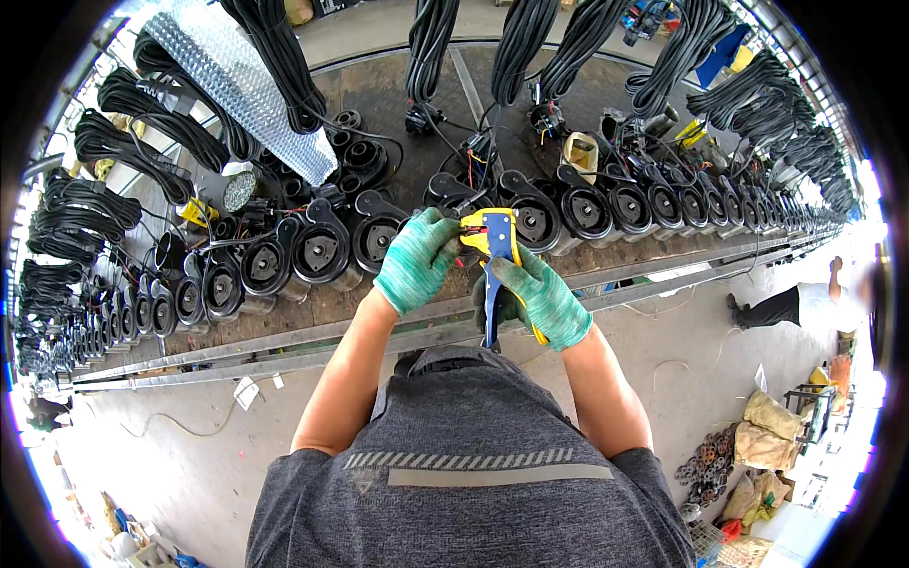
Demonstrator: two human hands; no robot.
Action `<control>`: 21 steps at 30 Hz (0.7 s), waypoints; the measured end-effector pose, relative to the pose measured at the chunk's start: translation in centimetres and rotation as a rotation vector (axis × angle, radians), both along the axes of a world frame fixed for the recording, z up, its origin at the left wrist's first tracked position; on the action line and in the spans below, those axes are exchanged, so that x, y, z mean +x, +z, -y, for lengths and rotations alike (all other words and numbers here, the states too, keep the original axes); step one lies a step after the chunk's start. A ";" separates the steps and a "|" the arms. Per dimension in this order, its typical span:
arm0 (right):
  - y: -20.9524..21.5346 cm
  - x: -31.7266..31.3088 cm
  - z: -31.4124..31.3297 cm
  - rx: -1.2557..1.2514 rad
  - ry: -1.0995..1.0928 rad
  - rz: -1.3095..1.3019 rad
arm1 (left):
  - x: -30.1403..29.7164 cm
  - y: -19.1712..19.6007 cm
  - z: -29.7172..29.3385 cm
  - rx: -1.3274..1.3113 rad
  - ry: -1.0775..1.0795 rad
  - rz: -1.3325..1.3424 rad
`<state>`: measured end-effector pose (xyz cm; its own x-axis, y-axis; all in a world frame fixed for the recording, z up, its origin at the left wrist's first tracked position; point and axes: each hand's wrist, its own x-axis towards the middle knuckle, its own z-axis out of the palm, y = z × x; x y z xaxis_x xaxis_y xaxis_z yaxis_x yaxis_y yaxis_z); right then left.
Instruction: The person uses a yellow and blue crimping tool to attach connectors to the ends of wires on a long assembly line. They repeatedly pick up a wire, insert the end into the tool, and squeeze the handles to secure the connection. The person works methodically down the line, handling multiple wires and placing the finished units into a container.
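Observation:
My right hand point(546, 301), in a green knit glove, is wrapped round the handles of a wire stripper point(500, 248) with blue and yellow parts. My left hand point(417, 260), gloved the same way, is closed in a pinch beside the tool's jaws. A thin wire runs from its fingertips toward the jaws, mostly hidden by the fingers. Just beyond both hands stands a black round pump-like unit point(533, 220) with an open circular top. Another such unit point(377, 237) sits directly left of my left hand.
Similar black units line the workbench point(379, 317) in a curved row to both sides. Coiled black cables point(524, 47) hang or lie along the far side. Bubble wrap point(248, 90) lies at the back left. At the right, a person point(791, 308) is on the floor side, near sacks point(769, 431).

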<state>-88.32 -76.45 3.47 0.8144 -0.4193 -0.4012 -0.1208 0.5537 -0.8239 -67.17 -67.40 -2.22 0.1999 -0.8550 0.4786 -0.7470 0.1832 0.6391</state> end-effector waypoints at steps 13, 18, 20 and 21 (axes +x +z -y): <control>-1.3 0.4 0.0 -0.108 -0.055 0.019 | 0.3 0.9 0.2 0.048 -0.012 0.129; -2.0 1.0 0.1 -0.110 -0.157 0.057 | 0.2 0.7 0.7 -0.003 0.005 0.087; -2.5 1.4 -0.2 -0.106 -0.226 0.209 | 0.5 0.7 1.1 -0.033 0.011 -0.013; -2.7 1.5 -0.3 -0.016 -0.271 0.162 | 0.8 0.7 1.3 -0.043 0.014 -0.064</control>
